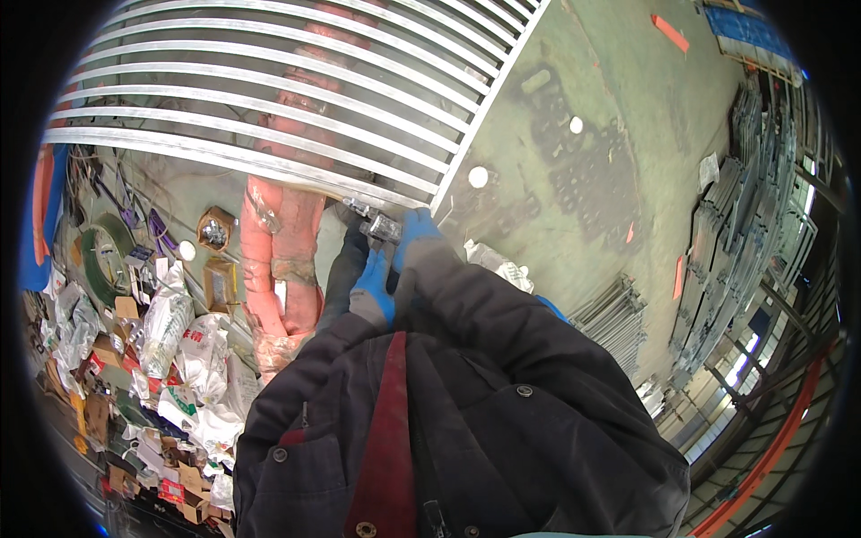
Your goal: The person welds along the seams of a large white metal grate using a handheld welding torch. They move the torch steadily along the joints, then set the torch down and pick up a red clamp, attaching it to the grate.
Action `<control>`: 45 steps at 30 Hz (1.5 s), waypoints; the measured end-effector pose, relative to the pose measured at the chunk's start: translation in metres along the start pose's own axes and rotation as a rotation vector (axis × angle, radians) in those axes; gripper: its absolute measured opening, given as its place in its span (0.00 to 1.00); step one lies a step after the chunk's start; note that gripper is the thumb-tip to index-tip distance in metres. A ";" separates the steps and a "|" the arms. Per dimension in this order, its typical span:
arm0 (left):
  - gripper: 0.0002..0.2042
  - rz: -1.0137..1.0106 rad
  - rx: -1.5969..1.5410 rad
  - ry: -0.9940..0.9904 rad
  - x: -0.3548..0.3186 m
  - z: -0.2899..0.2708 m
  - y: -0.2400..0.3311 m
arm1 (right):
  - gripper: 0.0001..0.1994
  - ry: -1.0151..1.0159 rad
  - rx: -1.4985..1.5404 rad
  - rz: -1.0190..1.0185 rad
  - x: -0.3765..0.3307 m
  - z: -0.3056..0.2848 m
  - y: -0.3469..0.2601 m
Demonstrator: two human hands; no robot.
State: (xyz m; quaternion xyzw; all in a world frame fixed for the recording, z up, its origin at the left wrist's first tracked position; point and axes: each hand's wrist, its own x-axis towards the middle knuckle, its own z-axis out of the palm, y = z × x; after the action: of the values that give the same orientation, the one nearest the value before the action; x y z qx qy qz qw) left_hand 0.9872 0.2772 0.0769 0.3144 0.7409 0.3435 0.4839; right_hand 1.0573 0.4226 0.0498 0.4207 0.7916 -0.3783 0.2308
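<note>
Holding silvery hand tool beside slatted metal frame, your right hand has fingers closed round it; left hand, can't tell. Frame looks assembled; edge work seems unfinished.

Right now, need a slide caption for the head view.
Gloved right hand on a tool, left hand close by, near a slatted metal frame's corner.

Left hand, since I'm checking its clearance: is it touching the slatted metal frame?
Apart. The head view shows a gap between left hand and slatted metal frame, with the metallic tool partly in it.
</note>
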 end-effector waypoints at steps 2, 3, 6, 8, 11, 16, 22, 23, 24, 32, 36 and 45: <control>0.36 0.011 0.017 0.016 0.000 -0.002 -0.001 | 0.31 -0.025 0.004 0.047 0.000 -0.003 -0.004; 0.37 0.013 0.007 0.018 0.000 -0.002 -0.002 | 0.31 -0.062 -0.009 0.084 0.000 -0.004 -0.008; 0.36 0.019 -0.031 0.006 0.000 0.002 -0.003 | 0.31 -0.069 0.003 0.117 -0.006 -0.014 -0.011; 0.36 0.001 -0.023 0.002 -0.001 0.005 -0.003 | 0.31 -0.086 0.019 0.175 -0.008 -0.020 -0.011; 0.35 -0.025 0.015 0.012 0.000 0.002 -0.003 | 0.31 -0.088 -0.027 0.111 -0.004 -0.018 -0.014; 0.36 -0.021 -0.008 0.045 0.002 -0.009 -0.005 | 0.31 -0.074 0.019 0.079 0.006 -0.003 -0.013; 0.35 -0.042 -0.044 -0.035 -0.007 0.008 -0.003 | 0.30 -0.023 0.017 0.041 -0.010 0.001 0.010; 0.35 -0.039 -0.032 -0.039 -0.008 0.008 -0.004 | 0.30 -0.019 0.030 0.036 -0.012 0.003 0.011; 0.35 -0.031 -0.019 -0.035 -0.009 0.005 -0.006 | 0.30 -0.018 0.039 0.019 -0.013 0.006 0.010; 0.32 0.124 -0.023 -0.018 -0.014 -0.006 -0.012 | 0.29 0.000 0.067 -0.004 -0.017 0.009 -0.007; 0.32 0.073 0.023 0.066 -0.014 -0.005 -0.009 | 0.29 -0.024 -0.016 -0.023 -0.012 0.001 -0.014; 0.29 -0.029 -0.063 0.202 -0.003 -0.031 -0.015 | 0.30 0.018 0.008 -0.048 0.026 0.017 -0.055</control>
State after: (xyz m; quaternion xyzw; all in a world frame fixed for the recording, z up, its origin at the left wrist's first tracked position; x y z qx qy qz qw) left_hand 0.9569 0.2595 0.0756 0.2522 0.7792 0.3896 0.4212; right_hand 0.9978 0.4020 0.0441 0.4059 0.8020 -0.3830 0.2127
